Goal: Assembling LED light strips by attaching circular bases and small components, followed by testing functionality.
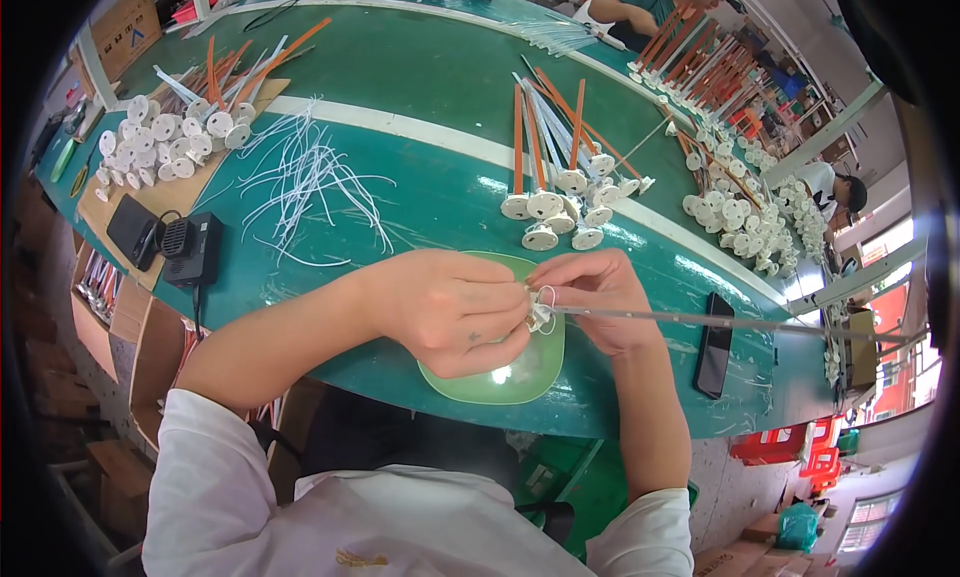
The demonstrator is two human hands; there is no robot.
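Observation:
Over a light green plate (520, 382), my two hands meet. My left hand (455, 312) is closed, its fingers pinching a small white piece (541, 314) with a thin white wire loop. On the other side, my right hand (600, 295) has thumb and finger pressed together at the same piece. From there a long thin grey strip (720, 320) runs out to the right, past my right hand. What exactly lies between the fingertips is partly hidden.
Loose white wires (315, 187) lie at left, near a black fan-like device (190, 247). White discs on strips stand in bunches at left (165, 142), centre (560, 209) and right (740, 212). A phone (714, 345) lies at right; a co-worker (650, 7) sits across.

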